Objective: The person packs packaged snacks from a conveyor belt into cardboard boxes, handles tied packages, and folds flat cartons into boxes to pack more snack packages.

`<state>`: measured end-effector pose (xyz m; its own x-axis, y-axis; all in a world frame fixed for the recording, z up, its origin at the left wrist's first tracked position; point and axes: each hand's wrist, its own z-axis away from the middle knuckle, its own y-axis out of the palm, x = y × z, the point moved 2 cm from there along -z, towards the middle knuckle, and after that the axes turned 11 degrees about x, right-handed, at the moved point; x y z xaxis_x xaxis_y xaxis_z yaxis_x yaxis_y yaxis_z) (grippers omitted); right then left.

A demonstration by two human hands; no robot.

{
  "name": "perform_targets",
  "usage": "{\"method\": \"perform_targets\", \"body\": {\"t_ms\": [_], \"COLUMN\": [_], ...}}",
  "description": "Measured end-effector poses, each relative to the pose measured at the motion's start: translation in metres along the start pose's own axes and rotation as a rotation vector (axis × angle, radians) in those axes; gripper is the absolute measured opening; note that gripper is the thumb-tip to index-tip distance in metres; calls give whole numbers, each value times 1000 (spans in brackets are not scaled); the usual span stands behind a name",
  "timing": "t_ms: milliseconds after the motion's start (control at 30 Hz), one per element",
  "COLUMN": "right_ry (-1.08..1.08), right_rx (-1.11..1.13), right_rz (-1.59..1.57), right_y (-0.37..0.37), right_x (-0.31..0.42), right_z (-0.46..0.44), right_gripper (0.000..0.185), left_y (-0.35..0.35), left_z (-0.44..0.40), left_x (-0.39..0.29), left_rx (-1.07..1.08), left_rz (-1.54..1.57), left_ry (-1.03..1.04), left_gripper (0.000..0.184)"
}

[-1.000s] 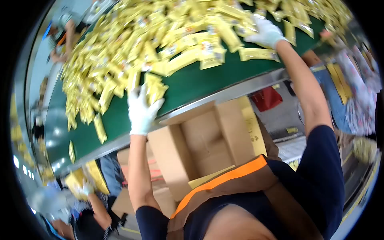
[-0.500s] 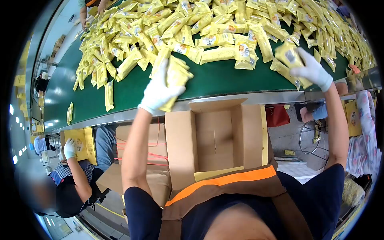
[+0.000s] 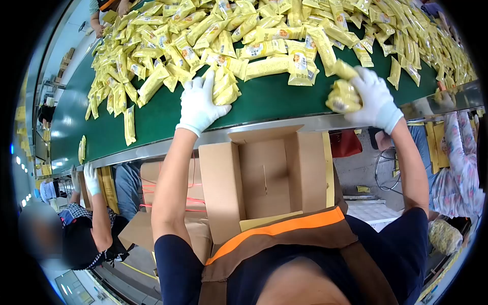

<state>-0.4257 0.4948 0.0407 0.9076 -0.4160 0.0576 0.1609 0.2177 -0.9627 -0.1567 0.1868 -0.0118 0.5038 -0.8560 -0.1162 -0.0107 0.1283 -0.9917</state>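
My left hand point(image 3: 201, 104), in a white glove, is wrapped round a bundle of yellow packets point(image 3: 224, 87) at the near side of the green belt point(image 3: 274, 105). My right hand point(image 3: 372, 96), gloved too, grips another bundle of yellow packets point(image 3: 343, 95) farther right over the belt. Many loose yellow packets point(image 3: 218, 33) lie heaped beyond both hands. Below the belt's metal edge, an open cardboard box point(image 3: 267, 178) with its flaps spread stands in front of my body. I see only its brown inner walls and bottom.
Left of the box is a brown carton point(image 3: 173, 188) with red string. A co-worker point(image 3: 91, 234) with white gloves is at the lower left beside yellow cartons. Another person in patterned clothing point(image 3: 457, 173) is at the right, near a round metal stool point(image 3: 389, 170).
My right hand has moved left along the belt and now has a bundle of packets gathered in it. My left hand has shifted slightly, its bundle now more upright at the belt.
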Motion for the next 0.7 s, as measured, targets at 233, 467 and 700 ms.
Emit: {"method": "perform_targets", "body": {"t_ms": [233, 467, 700], "right_ry": [64, 50, -766], "right_rx": [-18, 10, 376], "right_rz": [72, -427, -251], "right_y": [34, 34, -72], "right_x": [-10, -30, 162], "right_z": [3, -11, 56], "right_gripper": [97, 102, 92], "left_y": [-18, -12, -71], "left_z": [-20, 12, 114], "left_x": [-6, 4, 29], "left_rx": [460, 219, 255], "left_rz": [-165, 110, 1826], "left_ry": [-207, -78, 145], "left_gripper": [128, 118, 82]}}
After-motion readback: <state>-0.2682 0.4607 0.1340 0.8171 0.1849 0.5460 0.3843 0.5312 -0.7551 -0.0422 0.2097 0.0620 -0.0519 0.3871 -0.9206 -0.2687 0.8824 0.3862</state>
